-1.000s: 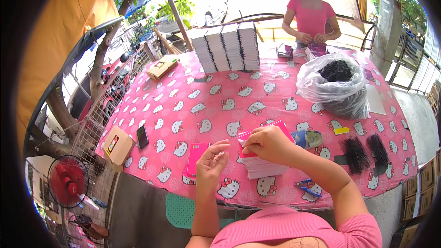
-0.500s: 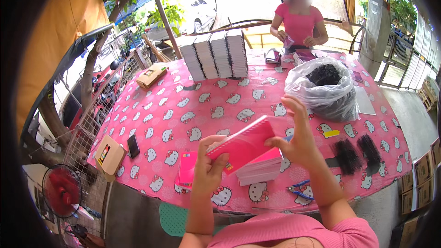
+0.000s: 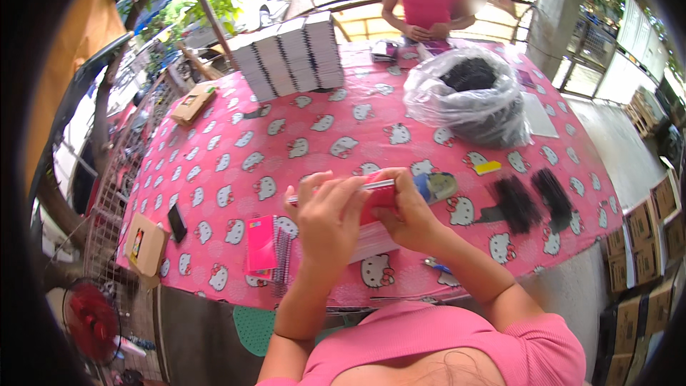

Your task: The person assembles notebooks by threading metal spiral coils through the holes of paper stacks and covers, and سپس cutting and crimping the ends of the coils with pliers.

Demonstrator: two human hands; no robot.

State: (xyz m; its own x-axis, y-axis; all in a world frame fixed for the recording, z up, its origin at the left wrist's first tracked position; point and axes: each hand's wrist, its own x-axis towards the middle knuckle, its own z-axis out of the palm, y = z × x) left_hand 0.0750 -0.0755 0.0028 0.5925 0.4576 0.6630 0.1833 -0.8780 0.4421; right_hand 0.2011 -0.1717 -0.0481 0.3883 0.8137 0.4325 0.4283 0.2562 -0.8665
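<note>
Head fisheye view looks from close above the near edge of the worktop (image 3: 409,157), facing down and forward past its far edge.

A thin notebook (image 3: 380,199) with a pinkish-red cover is raised in the air, the left fingers (image 3: 327,199) and right fingers (image 3: 402,196) gripping it. It is steeply tilted, a narrow pale edge uppermost, and much of its left part is hidden. Just below, a notebook stack (image 3: 373,243) sits on the surface (image 3: 343,171), white page edges showing.
</note>
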